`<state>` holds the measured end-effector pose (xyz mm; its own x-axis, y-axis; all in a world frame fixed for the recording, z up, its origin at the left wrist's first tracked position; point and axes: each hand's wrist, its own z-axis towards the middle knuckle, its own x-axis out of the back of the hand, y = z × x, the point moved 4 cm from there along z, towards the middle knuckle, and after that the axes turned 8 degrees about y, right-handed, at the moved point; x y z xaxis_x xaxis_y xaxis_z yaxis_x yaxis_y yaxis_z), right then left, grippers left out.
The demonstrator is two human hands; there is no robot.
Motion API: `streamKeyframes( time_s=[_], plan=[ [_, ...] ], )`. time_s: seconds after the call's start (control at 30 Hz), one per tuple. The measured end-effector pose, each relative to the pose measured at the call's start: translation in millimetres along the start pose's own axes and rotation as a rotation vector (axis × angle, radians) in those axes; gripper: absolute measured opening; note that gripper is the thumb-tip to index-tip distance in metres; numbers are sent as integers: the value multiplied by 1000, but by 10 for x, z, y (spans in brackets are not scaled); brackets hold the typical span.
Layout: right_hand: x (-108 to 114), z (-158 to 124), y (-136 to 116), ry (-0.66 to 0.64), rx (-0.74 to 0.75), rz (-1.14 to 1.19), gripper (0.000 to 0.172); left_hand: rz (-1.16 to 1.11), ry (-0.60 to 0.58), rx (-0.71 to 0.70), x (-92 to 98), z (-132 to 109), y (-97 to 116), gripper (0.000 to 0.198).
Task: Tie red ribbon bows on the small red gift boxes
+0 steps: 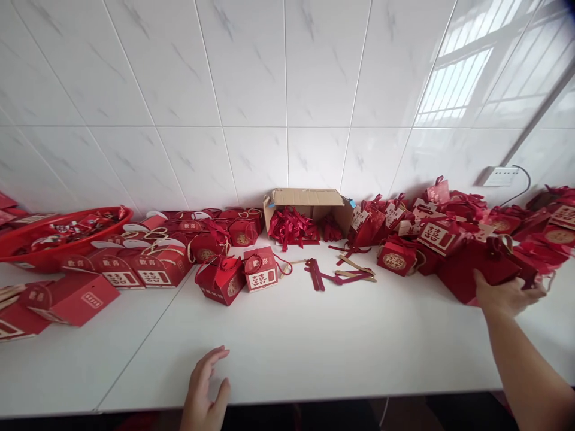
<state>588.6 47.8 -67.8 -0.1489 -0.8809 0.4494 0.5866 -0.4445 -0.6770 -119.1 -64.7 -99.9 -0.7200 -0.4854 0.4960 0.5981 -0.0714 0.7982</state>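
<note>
At the right, my right hand (505, 296) grips a dark red gift box (465, 266), its thumb on the near side and the other fingers spread toward the box's right, partly out of sight. The box stands against a crowd of similar red boxes. My left hand (206, 389) hovers over the near table edge, fingers apart and slightly curled, holding nothing. Beyond it stand two small red candy boxes, one with a gold emblem (222, 281) and one with a cream label (261, 270) and a red cord handle.
An opened cardboard box (309, 196) full of red ribbons lies against the tiled wall. Loose ribbon strips (315, 274) are in front. At left are a red basin (126, 216) of wrapped sweets and several candy boxes (164, 266). A power strip (498, 175) sits on the wall.
</note>
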Motion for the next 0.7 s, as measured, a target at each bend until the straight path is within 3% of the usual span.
streamKeyframes(
  time_s=[0.1,0.17,0.23,0.33,0.4,0.53,0.7],
  plan=[
    [41,-29,152,-133,-246,-25,112,5,-11,22,-15,31,-6,37],
    [151,-163,133,-73,-216,12,118,3,-7,40,-22,49,-12,39],
    [239,-379,-2,41,-76,69,120,0,8,58,-27,56,-21,41],
    [204,-844,-425,72,278,187,97,-7,18,75,-47,51,-34,43],
    [56,-1203,-732,-104,420,248,81,-26,29,84,-55,46,-41,43],
    [-174,-1874,-1190,-406,486,277,73,-150,134,157,0,84,-56,45],
    [-67,-2554,-1655,-546,706,414,61,-120,330,144,188,331,47,51]
  ],
)
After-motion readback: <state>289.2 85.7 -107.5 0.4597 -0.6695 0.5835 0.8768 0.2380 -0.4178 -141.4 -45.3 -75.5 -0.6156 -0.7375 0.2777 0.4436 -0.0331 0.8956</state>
